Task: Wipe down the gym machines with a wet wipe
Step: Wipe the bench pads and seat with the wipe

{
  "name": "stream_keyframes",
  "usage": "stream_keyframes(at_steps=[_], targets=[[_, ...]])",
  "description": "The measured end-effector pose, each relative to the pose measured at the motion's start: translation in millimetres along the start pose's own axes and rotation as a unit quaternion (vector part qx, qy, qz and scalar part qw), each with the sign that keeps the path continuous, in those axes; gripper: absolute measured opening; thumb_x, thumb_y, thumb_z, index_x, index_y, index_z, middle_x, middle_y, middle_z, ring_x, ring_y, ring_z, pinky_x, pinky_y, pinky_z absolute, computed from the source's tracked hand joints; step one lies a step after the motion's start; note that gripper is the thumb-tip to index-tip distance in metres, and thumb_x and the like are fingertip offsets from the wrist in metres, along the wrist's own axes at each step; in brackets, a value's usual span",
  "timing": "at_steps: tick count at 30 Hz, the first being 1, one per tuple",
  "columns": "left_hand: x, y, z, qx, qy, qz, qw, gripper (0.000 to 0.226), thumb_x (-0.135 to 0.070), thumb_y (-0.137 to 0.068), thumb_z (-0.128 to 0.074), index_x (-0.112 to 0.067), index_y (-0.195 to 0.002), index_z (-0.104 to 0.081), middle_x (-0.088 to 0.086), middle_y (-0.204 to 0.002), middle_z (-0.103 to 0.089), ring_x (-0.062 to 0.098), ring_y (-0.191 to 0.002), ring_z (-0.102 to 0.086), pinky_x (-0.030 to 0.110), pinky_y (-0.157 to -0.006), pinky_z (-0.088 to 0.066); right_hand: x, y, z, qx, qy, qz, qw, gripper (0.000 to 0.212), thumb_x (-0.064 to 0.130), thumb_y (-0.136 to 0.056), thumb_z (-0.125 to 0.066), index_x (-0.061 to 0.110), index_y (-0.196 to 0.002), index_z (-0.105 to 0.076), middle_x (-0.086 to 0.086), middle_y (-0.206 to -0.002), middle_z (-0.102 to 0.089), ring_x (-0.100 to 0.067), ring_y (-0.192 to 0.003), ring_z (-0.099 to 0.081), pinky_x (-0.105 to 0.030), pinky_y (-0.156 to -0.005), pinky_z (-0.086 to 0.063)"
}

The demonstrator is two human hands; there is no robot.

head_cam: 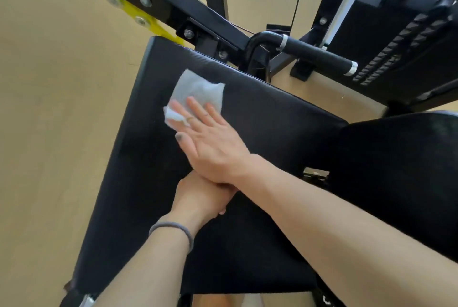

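On the black seat pad [138, 183], the left hand [198, 195] rests with fingers curled under the right wrist, holding nothing visible, while the right hand [210, 143], fingers [195, 108] flat and spread, presses the white wet wipe [198, 88] near the pad's far edge, a black handle [317, 55] beyond.

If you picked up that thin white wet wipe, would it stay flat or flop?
The thin white wet wipe would probably flop: it looks crumpled at the edge under the right hand. It likely weighs almost nothing, being see-through over the black padded seat. It may cling slightly.
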State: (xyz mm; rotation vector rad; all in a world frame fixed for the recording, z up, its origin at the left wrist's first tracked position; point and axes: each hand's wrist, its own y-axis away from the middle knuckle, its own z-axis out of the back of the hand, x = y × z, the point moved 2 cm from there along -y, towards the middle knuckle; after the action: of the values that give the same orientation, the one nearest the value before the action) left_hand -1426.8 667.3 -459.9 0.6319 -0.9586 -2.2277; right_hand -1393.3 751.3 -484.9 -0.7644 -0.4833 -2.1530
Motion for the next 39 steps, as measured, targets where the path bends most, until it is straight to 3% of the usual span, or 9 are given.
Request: stream_keyframes(at_steps=[4,8,9,14,21,26,28,33,39], targets=[[61,39,-3,0.052,-0.055,-0.012,0.997,0.045,-0.04,-0.089,-0.053,-0.016,-0.051,-0.047,0.0,-0.045,-0.061,0.014,-0.041,-0.055,0.031,-0.057,-0.053,3,7,-5,0.084,0.084,0.174,0.978,0.053,0.036,-0.11,-0.014,0.024,-0.161,-0.023,0.011,-0.171,-0.004,-0.012,-0.157,0.009,-0.037,-0.128,0.007],[99,44,11,-0.036,0.038,0.042,0.998,0.05,-0.037,-0.091,-0.055,-0.016,-0.047,-0.043,0.006,-0.045,-0.062,0.015,-0.037,-0.051,0.037,-0.057,-0.055,-4,-21,4,-0.039,0.057,-0.064,0.996,0.055,0.036,-0.11,-0.012,0.028,-0.163,-0.015,0.013,-0.171,0.003,-0.012,-0.156,0.015,-0.04,-0.127,0.005],[97,42,12,-0.047,0.042,0.05,0.997,0.049,-0.037,-0.09,-0.054,-0.017,-0.047,-0.045,0.005,-0.045,-0.062,0.016,-0.037,-0.052,0.035,-0.057,-0.054,16,-22,-6,-0.032,0.048,-0.051,0.997,0.054,0.035,-0.11,-0.012,0.028,-0.163,-0.018,0.011,-0.171,0.001,-0.014,-0.156,0.014,-0.04,-0.127,0.007],[95,35,11,-0.046,0.026,0.088,0.995,0.039,-0.035,-0.089,-0.051,-0.015,-0.056,-0.057,0.001,-0.045,-0.063,0.02,-0.042,-0.059,0.03,-0.057,-0.053,83,-13,-45,0.127,0.121,0.283,0.943,0.051,0.035,-0.11,-0.015,0.031,-0.158,-0.034,0.01,-0.169,-0.018,-0.013,-0.158,-0.001,-0.038,-0.127,0.005],[98,39,11,-0.061,0.051,0.03,0.996,0.044,-0.034,-0.088,-0.052,-0.018,-0.047,-0.045,0.002,-0.045,-0.062,0.013,-0.037,-0.053,0.036,-0.062,-0.06,27,-71,3,-0.03,0.067,-0.024,0.997,0.054,0.034,-0.11,-0.015,0.026,-0.162,-0.023,0.009,-0.171,-0.007,-0.015,-0.158,0.008,-0.038,-0.127,0.007],[95,35,13,-0.058,0.028,0.052,0.997,0.043,-0.036,-0.089,-0.052,-0.018,-0.05,-0.053,0.0,-0.047,-0.065,0.014,-0.036,-0.055,0.027,-0.053,-0.047,63,-3,-40,0.114,0.123,0.271,0.948,0.05,0.034,-0.11,-0.022,0.023,-0.156,-0.04,0.008,-0.169,-0.018,-0.016,-0.158,0.0,-0.038,-0.127,0.006],[94,35,12,-0.062,0.035,0.042,0.997,0.048,-0.038,-0.089,-0.054,-0.017,-0.046,-0.051,0.001,-0.046,-0.064,0.013,-0.035,-0.055,0.027,-0.054,-0.048,32,-6,-28,0.071,0.131,0.244,0.958,0.05,0.033,-0.11,-0.024,0.022,-0.157,-0.038,0.008,-0.169,-0.019,-0.015,-0.158,-0.003,-0.038,-0.128,0.003],[94,37,11,-0.071,0.049,0.031,0.996,0.047,-0.037,-0.09,-0.055,-0.018,-0.047,-0.05,0.001,-0.046,-0.064,0.012,-0.036,-0.056,0.03,-0.058,-0.055,8,53,-42,-0.084,0.039,-0.098,0.991,0.056,0.032,-0.108,-0.013,0.024,-0.163,-0.019,0.009,-0.171,-0.005,-0.014,-0.157,0.009,-0.041,-0.127,-0.006],[95,36,11,-0.085,0.044,0.022,0.995,0.051,-0.037,-0.089,-0.054,-0.017,-0.043,-0.045,0.001,-0.044,-0.061,0.011,-0.036,-0.053,0.033,-0.059,-0.054,-1,131,-61,0.027,0.114,0.092,0.989,0.053,0.033,-0.11,-0.019,0.025,-0.162,-0.021,0.011,-0.171,-0.006,-0.013,-0.158,0.003,-0.039,-0.127,-0.006]])
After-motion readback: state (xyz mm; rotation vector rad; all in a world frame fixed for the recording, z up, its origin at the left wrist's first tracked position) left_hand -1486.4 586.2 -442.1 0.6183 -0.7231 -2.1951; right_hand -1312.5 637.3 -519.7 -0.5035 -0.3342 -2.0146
